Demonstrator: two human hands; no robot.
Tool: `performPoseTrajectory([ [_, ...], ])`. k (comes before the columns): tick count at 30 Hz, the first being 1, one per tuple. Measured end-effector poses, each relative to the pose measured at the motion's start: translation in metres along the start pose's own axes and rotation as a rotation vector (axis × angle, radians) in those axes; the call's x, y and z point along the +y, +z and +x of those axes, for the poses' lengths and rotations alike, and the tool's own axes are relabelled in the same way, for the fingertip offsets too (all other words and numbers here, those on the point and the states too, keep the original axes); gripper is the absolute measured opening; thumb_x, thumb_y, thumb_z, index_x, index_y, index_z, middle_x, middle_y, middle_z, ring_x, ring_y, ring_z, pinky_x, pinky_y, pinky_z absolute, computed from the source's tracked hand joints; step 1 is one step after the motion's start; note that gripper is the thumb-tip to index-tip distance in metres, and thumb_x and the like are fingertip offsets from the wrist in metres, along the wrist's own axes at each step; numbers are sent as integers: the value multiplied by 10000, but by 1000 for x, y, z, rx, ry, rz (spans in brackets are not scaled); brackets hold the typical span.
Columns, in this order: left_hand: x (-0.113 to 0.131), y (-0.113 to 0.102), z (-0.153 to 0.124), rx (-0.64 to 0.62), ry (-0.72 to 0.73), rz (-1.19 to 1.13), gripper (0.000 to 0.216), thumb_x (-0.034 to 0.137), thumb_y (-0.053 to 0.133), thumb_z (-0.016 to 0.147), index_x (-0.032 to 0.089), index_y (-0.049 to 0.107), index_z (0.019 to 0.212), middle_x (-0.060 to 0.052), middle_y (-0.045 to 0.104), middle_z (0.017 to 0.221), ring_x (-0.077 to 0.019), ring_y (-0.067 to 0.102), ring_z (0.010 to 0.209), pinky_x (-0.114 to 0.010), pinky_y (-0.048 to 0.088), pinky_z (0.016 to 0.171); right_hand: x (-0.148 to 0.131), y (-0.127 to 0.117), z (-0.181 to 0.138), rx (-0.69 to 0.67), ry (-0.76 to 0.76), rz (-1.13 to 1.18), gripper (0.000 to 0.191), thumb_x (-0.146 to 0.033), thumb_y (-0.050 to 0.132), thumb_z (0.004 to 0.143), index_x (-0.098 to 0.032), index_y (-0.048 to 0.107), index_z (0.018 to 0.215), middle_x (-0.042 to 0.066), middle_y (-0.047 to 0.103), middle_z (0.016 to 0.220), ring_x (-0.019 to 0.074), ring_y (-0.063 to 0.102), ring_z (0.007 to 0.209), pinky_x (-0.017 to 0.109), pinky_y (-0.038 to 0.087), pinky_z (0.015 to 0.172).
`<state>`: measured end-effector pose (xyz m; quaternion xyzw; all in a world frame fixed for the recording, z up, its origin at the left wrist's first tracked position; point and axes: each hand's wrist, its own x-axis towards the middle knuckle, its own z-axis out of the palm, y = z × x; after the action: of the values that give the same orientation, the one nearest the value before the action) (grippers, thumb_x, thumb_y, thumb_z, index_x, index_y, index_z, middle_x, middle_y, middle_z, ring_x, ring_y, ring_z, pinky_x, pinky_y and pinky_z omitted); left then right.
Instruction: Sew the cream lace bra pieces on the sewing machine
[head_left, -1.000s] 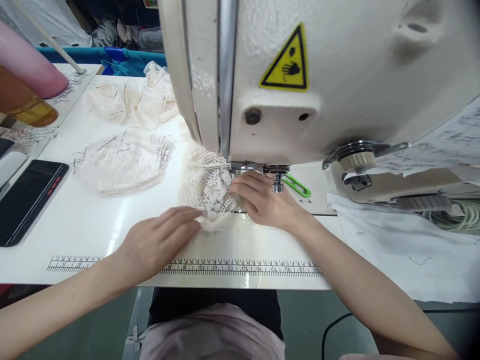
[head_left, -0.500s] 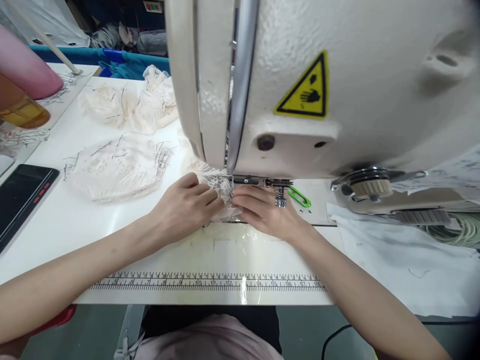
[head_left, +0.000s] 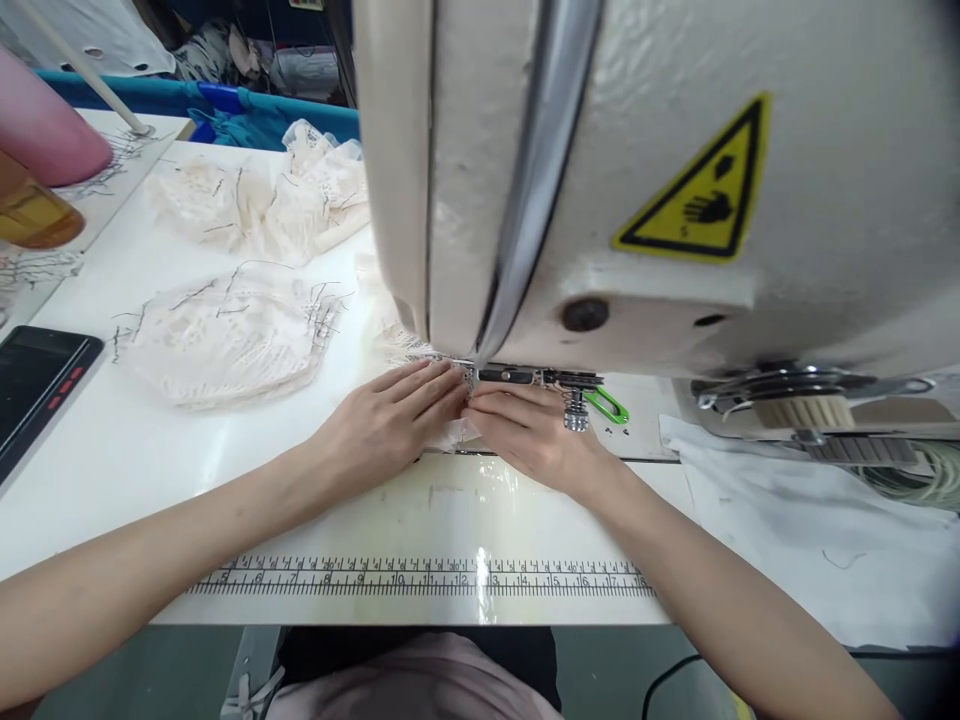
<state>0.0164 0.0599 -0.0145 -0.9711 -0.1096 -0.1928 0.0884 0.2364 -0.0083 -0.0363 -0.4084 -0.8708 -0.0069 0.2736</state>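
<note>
Cream lace fabric (head_left: 405, 343) lies at the sewing machine's needle area, partly hidden by the machine head (head_left: 480, 200) and my fingers. My left hand (head_left: 394, 415) rests on it from the left, fingers stretched out flat and side by side, tips close to the needle area. From the right, my right hand (head_left: 536, 430) has its fingers drawn together on the lace's near edge, partly under a small metal attachment (head_left: 576, 405). The fingertips of both hands almost meet. What lies beneath them is hidden.
More lace pieces with dark thread ends (head_left: 225, 335) lie at left, beside a phone (head_left: 41, 385). A green clip-like tool (head_left: 607, 405) sits right of my right hand. White cloth (head_left: 810, 560) covers the right side. A printed ruler (head_left: 420, 578) runs along the front edge.
My left hand has gone from curled fingers gripping the lace to fingers stretched flat, nearer the needle. My right hand stays almost in place. The camera view has shifted slightly.
</note>
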Motion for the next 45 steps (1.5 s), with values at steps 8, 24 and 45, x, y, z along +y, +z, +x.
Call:
performPoseTrajectory([
  [8,-4,1,-4,-98,14,-22,427,104,375,934,49,604,1290,-141,625,1325,-266,602,1234,-408,508,1063,-3,0,2,-7,-5,-29,207,-73,524,931,-219,669,951,13,700,922,152,622,944,305,532,818],
  [24,-1,3,-2,-83,-46,-39,409,177,405,955,70,598,1299,-153,607,1343,-277,575,1266,-447,486,1084,0,-3,3,-55,30,2,192,-117,513,951,-233,661,993,22,703,969,167,634,987,346,552,861],
  [45,-2,6,-2,-48,-22,-1,387,204,396,992,72,611,1285,-137,623,1324,-269,590,1248,-454,464,1094,1,-10,5,-31,78,-89,167,-149,543,950,-233,673,1013,10,724,1066,160,669,971,324,558,832],
])
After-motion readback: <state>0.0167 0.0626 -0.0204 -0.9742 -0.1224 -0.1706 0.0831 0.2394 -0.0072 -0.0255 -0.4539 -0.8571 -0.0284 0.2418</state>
